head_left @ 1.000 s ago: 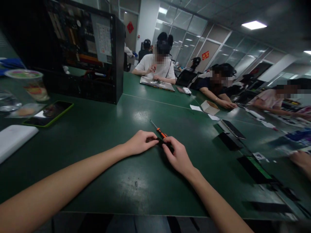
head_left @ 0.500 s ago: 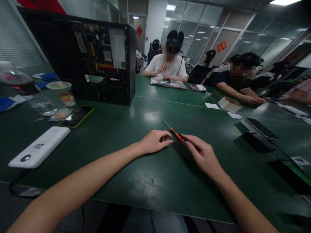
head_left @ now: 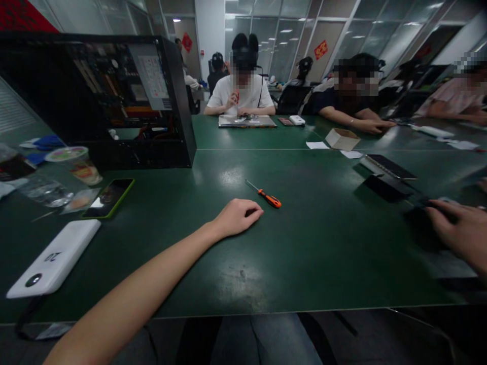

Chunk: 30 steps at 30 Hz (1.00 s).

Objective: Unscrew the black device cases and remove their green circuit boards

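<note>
My left hand (head_left: 239, 217) rests on the table with its fingers loosely curled; nothing shows in it. Just beyond its fingertips lies a screwdriver (head_left: 271, 198) with an orange and black handle, its thin shaft pointing to the far left. No hand touches it. At the right edge, my right hand (head_left: 458, 230) closes its thumb and fingers on a dark flat object (head_left: 422, 223). Both are blurred, so the object's kind cannot be made out. Part of that hand is cut off by the frame.
An open computer case (head_left: 152, 152) stands at the left. Near it are a phone (head_left: 110, 198), a white power bank (head_left: 57, 258), a plastic cup (head_left: 78, 163) and bottles. Another phone-like device (head_left: 391, 167) and a small box (head_left: 342, 138) lie right. Co-workers sit across the table.
My right hand has let go of the screwdriver and moved far right to the dark object. The screwdriver now lies on the table. My left fingers have curled in, and the view has shifted.
</note>
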Each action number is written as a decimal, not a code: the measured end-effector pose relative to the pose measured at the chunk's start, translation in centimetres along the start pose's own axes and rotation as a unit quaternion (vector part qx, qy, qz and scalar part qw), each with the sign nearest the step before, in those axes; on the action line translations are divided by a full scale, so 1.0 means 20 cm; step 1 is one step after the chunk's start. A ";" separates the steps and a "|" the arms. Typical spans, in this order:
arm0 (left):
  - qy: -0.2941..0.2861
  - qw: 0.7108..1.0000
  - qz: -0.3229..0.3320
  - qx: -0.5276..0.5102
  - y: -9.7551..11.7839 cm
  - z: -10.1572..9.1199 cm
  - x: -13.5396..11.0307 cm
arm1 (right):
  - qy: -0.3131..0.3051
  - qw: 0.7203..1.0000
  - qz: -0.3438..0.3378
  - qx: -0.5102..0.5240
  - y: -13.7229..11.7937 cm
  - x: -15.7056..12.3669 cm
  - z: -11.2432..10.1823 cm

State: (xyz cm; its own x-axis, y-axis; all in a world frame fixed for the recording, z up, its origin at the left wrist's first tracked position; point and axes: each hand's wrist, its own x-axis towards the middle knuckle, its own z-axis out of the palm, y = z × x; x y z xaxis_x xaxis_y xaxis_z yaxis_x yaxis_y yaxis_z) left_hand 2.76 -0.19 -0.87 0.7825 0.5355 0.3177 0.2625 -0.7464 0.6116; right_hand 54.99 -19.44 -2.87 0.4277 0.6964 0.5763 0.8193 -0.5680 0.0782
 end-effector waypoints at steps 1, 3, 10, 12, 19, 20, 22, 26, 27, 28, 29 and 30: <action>-0.001 1.000 0.001 -0.002 0.00 0.00 0.00 | -0.018 1.000 -0.005 -0.007 0.00 -0.02 0.01; 0.000 1.000 0.003 -0.004 0.00 0.00 0.00 | -0.030 0.999 -0.012 -0.016 -0.05 -0.05 0.00; -0.012 1.000 -0.001 -0.005 0.00 -0.02 0.00 | -0.057 0.993 0.099 0.005 -0.14 -0.01 -0.08; -0.013 1.000 -0.002 -0.003 0.00 -0.02 0.00 | -0.064 0.989 0.133 0.020 -0.14 -0.01 -0.08; -0.016 1.000 -0.007 -0.002 0.00 -0.03 0.00 | 0.028 0.994 0.094 0.053 -0.18 -0.08 -0.07; -0.017 1.000 -0.005 -0.001 0.00 -0.03 0.00 | 0.026 0.994 0.091 0.056 -0.18 -0.08 -0.07; -0.020 1.000 0.000 0.002 0.00 -0.03 0.00 | 0.027 0.993 0.096 0.062 -0.18 -0.09 -0.07; -0.027 1.000 0.006 0.008 0.00 -0.03 0.00 | 0.039 0.992 0.100 0.070 -0.16 -0.09 -0.06; -0.027 1.000 0.006 0.008 0.00 -0.03 0.01 | 0.043 0.991 0.100 0.072 -0.16 -0.09 -0.06; -0.027 1.000 0.006 0.008 0.00 -0.02 0.01 | 0.049 0.991 0.102 0.073 -0.16 -0.09 -0.06; -0.027 1.000 0.005 0.007 0.01 -0.02 0.01 | 0.057 0.990 0.106 0.075 -0.15 -0.09 -0.06; -0.026 1.000 0.006 0.007 0.01 -0.02 0.01 | 0.064 0.989 0.109 0.078 -0.15 -0.08 -0.05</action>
State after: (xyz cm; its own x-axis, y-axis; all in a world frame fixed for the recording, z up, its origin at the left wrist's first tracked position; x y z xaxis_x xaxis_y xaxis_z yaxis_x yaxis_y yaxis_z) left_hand 2.63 -0.04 -0.40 0.8136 0.5061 0.2860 0.2611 -0.7577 0.5981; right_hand 51.41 -19.33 -3.20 0.5562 0.4981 0.6653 0.7668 -0.6163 -0.1796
